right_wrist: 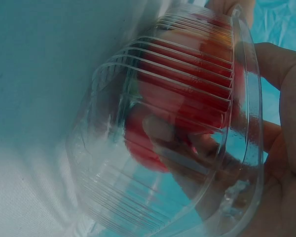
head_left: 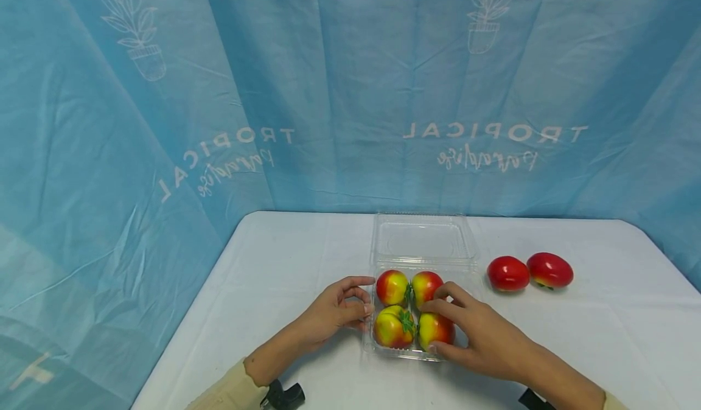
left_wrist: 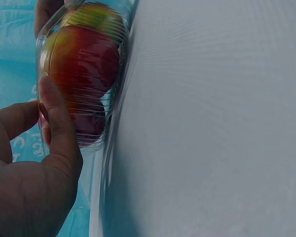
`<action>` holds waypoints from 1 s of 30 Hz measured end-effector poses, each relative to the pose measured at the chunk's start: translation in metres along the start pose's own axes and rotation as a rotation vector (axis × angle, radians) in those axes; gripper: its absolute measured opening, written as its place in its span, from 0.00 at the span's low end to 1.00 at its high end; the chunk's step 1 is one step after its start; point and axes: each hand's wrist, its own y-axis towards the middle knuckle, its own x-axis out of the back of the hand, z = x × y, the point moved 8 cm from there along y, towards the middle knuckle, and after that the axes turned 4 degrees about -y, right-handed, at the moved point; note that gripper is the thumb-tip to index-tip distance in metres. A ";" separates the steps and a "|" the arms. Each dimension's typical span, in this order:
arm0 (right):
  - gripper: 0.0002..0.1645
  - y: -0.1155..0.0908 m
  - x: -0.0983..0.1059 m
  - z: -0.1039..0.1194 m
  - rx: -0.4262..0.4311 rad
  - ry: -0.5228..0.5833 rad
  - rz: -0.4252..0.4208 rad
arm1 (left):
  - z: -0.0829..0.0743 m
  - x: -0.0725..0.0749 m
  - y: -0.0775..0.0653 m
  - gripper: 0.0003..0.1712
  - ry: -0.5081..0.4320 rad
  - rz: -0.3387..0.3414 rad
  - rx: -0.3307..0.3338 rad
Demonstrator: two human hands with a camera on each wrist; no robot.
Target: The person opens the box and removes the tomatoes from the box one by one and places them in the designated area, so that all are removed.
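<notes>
A clear plastic clamshell box point(head_left: 402, 354) lies on the table with its lid point(head_left: 418, 239) folded back, away from me. Inside are red-and-yellow tomatoes with green leafy tops, two in the back row and two in front. My left hand point(head_left: 342, 309) pinches the box's left rim between thumb and fingers. With curled fingers, my right hand point(head_left: 476, 334) grips the front right tomato point(head_left: 436, 330); its upper fingers also lie by the back right tomato point(head_left: 426, 287). Through the ribbed box wall point(right_wrist: 182, 79), the right wrist view shows fingers around the fruit.
Two red tomatoes, a left one point(head_left: 508, 274) and a right one point(head_left: 550, 270), lie side by side right of the box. White cloth covers the table point(head_left: 285, 258). A blue printed curtain point(head_left: 361, 93) hangs behind it and along the left.
</notes>
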 end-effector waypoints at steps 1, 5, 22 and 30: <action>0.34 0.000 0.000 0.000 -0.003 0.003 0.000 | 0.000 0.000 0.000 0.33 0.000 0.000 0.000; 0.34 0.000 0.000 -0.001 -0.008 0.019 0.001 | 0.000 0.000 0.000 0.34 0.000 0.003 0.000; 0.32 -0.002 0.008 -0.002 -0.001 0.031 -0.030 | 0.000 -0.001 0.000 0.34 -0.002 0.002 -0.002; 0.32 -0.006 0.013 0.000 0.023 0.032 -0.057 | 0.000 -0.001 0.000 0.34 -0.008 0.008 -0.006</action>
